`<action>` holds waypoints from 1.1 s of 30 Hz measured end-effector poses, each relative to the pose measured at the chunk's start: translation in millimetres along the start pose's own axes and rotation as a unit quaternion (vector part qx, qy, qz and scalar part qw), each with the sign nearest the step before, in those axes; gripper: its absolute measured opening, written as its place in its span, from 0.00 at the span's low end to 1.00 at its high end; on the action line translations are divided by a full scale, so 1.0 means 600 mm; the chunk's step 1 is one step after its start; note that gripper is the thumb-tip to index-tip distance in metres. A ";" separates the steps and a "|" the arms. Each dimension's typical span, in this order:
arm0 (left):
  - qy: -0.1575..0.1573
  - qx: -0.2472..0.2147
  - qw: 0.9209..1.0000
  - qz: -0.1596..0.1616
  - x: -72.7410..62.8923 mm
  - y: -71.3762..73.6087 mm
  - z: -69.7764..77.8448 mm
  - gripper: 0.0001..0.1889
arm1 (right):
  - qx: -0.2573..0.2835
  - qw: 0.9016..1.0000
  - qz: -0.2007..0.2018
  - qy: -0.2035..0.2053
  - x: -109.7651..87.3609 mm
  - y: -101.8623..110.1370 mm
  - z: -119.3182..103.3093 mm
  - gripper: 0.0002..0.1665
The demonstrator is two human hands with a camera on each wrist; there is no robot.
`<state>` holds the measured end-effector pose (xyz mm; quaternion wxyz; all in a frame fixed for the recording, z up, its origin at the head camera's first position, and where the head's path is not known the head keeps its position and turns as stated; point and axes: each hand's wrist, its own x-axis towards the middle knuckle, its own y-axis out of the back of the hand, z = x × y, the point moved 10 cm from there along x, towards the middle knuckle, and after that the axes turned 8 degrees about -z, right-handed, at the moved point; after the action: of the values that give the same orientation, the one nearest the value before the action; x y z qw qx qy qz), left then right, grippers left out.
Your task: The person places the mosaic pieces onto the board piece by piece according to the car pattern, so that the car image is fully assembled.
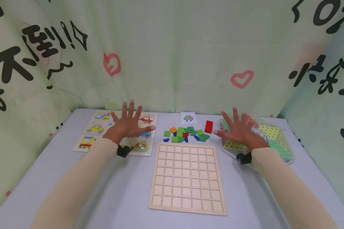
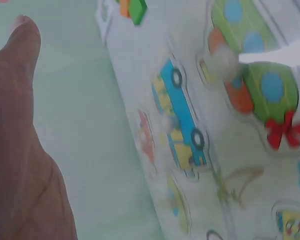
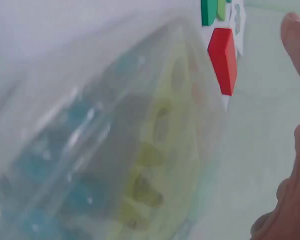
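My left hand (image 1: 125, 124) is raised with fingers spread over the vehicle puzzle board (image 1: 96, 128) at the table's left; nothing is held in it. In the left wrist view the puzzle's blue bus piece (image 2: 177, 107) shows beside the thumb. My right hand (image 1: 240, 131), fingers spread too, hovers over a clear plastic box (image 1: 286, 144) with yellow, green and red pieces inside. Between the hands lie several small coloured tiles (image 1: 180, 133), green, blue, orange and red. A red block (image 1: 208, 126) stands just left of the right hand's thumb.
A wooden grid board (image 1: 186, 178) with square cells lies at the front middle of the table. Behind the tiles is a small pattern card (image 1: 188, 118) with a coloured picture. Printed curtains (image 1: 175, 63) enclose the back and sides.
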<state>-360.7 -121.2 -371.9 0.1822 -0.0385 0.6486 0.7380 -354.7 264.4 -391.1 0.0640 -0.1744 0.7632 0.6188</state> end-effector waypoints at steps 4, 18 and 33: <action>-0.060 -0.016 0.998 0.012 -0.012 -0.012 0.032 0.55 | 0.064 0.997 0.024 0.037 0.001 0.002 -0.017 0.58; -0.164 -0.081 0.983 -0.002 -0.071 -0.089 0.116 0.45 | 0.207 0.973 0.085 0.052 -0.009 0.004 -0.036 0.22; -0.205 -0.096 0.971 -0.074 -0.142 -0.177 0.151 0.46 | 0.220 0.970 0.062 0.081 0.001 -0.028 -0.068 0.15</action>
<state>-231.6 -42.0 -432.9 0.3605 0.0484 0.5186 0.7738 -344.6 222.0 -397.2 -0.0003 -0.1580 0.8925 0.4225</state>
